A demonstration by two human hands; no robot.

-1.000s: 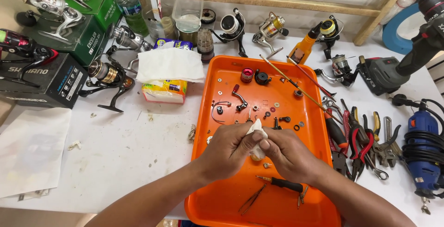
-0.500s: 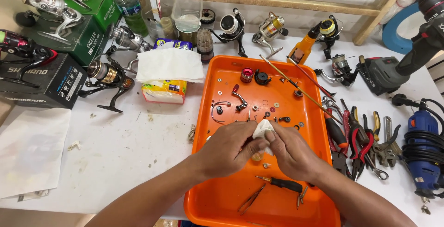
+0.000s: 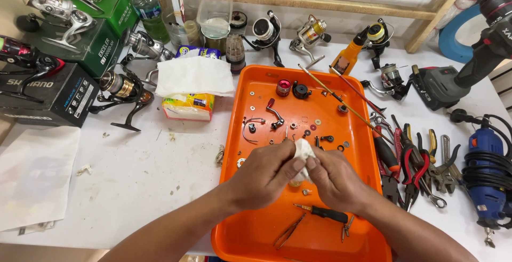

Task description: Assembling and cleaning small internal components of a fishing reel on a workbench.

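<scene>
Both hands meet over the middle of an orange tray (image 3: 256, 107). My left hand (image 3: 265, 174) and my right hand (image 3: 335, 179) pinch a small wad of white tissue (image 3: 302, 151) between their fingers. Whatever the tissue wraps is hidden. Small reel parts lie scattered on the tray behind the hands: a red knob (image 3: 283, 87), a black round part (image 3: 301, 89), a bent metal arm (image 3: 274, 116), washers and screws. In front of the hands lie a small black-handled screwdriver (image 3: 322, 213) and tweezers (image 3: 289, 231).
Several fishing reels (image 3: 122, 88) stand along the back and left, with boxes (image 3: 45, 94) and a tissue pack (image 3: 189, 88). Pliers (image 3: 413, 158), a cordless drill (image 3: 464, 75) and a blue rotary tool (image 3: 488, 171) lie right of the tray. A thin rod (image 3: 341, 102) crosses the tray's right rim.
The tissue wad has shifted between my fingers as both hands work it; the hands stay over the same spot on the tray.
</scene>
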